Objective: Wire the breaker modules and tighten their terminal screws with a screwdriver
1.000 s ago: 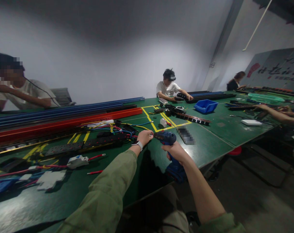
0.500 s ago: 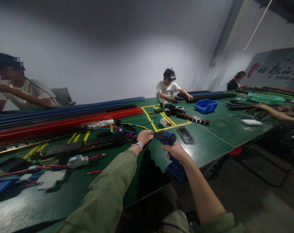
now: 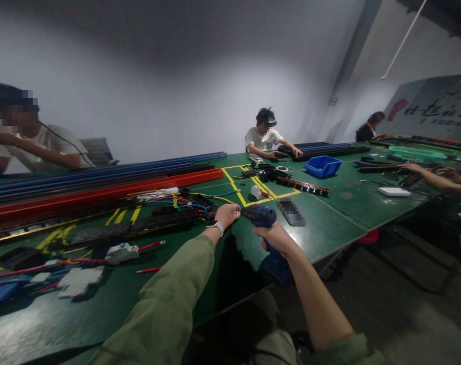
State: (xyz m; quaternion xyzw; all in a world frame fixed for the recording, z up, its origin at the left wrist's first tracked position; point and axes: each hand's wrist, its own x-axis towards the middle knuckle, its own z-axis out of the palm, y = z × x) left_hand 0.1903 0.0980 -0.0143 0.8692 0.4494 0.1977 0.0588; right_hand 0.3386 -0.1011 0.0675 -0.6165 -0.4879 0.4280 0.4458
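Observation:
My right hand point(image 3: 278, 237) is wrapped round the handle of a blue cordless drill point(image 3: 262, 215), its chuck pointing left. At the drill's tip, my left hand point(image 3: 227, 215) is closed in a pinch; what lies between its fingers is too small to make out. Left of that hand stretches a black socket strip point(image 3: 165, 220), with red and blue wires point(image 3: 196, 203) by its near end. Two white circuit breakers lie closer to me: one breaker point(image 3: 121, 252) with a red lead, and a larger white block point(image 3: 80, 281).
A phone point(image 3: 291, 212) lies right of the drill. Beyond are a small white breaker point(image 3: 256, 191), a copper-lined black strip point(image 3: 304, 186) and a blue bin point(image 3: 323, 166). Red and blue rails point(image 3: 177, 177) run along the left. Co-workers sit around the green table point(image 3: 340, 213).

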